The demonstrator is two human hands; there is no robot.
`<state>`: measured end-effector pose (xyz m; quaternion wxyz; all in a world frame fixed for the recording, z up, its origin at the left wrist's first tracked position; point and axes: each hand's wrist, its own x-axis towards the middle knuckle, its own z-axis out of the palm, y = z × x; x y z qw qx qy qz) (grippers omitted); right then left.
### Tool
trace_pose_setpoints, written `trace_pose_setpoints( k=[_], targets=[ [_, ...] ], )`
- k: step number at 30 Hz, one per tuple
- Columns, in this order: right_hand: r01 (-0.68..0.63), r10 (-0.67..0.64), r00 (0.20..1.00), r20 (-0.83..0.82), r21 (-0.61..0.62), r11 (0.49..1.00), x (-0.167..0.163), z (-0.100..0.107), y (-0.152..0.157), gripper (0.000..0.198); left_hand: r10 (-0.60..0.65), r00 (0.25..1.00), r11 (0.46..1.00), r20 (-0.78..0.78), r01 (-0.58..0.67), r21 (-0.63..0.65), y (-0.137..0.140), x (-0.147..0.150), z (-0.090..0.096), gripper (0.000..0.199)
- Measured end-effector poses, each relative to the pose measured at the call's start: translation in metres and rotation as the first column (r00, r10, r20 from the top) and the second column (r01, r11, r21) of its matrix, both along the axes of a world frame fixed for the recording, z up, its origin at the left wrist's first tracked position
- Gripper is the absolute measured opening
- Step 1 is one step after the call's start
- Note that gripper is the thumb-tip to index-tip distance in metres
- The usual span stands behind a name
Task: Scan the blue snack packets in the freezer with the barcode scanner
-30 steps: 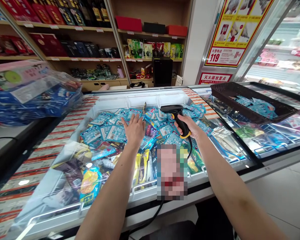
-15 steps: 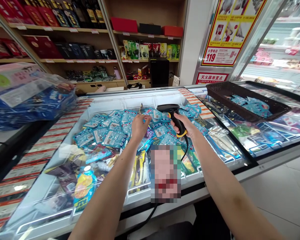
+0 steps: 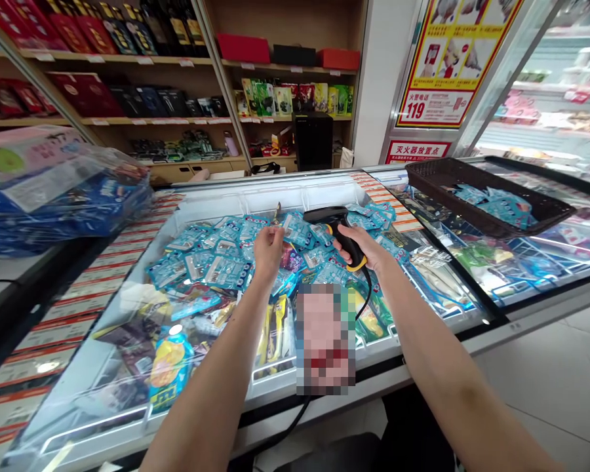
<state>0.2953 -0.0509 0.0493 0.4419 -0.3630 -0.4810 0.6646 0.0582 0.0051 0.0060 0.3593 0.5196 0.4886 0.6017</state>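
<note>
My right hand is wrapped around the grip of a black-and-yellow barcode scanner, whose head points left over the packets. My left hand is closed in a pinch at the left edge of a light blue packet, just left of the scanner head. Both hands are above a spread of similar blue packets lying on the freezer's glass top. A small dark, pointed thing stands out behind my left fingertips; its kind is unclear.
A dark brown basket with several blue packets is at the right. Plastic-wrapped boxes sit at the left. The scanner's cable hangs toward the front. Stocked shelves stand behind the freezer. A blurred patch covers part of the front.
My left hand has shifted left, and the blue packet at its fingertips has moved left with it, out from the scanner head. The scanner has moved slightly left in my right hand.
</note>
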Motion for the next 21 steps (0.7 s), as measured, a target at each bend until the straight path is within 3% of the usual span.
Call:
trace_pose_setpoints(
  k=[5,9,13,21],
  targets=[
    [0.002,-0.002,1.0,0.013,-0.015,1.0,-0.0005,-0.0013,0.0004,0.042,-0.036,0.967,0.999,0.253,0.045,-0.03,-0.0109,-0.0085,0.0014,0.031],
    [0.001,-0.001,1.0,0.013,-0.022,1.0,-0.0002,-0.0007,-0.0006,0.043,-0.013,0.93,0.998,0.366,0.035,-0.053,-0.0103,-0.0113,0.0048,0.042],
    [-0.018,0.019,1.0,0.016,-0.009,1.0,-0.0006,-0.0011,-0.0017,0.042,-0.027,0.921,0.999,0.388,0.036,-0.017,-0.0081,-0.0116,0.0036,0.051],
    [-0.063,0.06,0.995,0.081,0.034,0.997,-0.0054,-0.0036,-0.0046,0.042,-0.012,0.944,1.0,0.331,0.015,-0.006,-0.0072,-0.0102,0.0027,0.026]
  ],
)
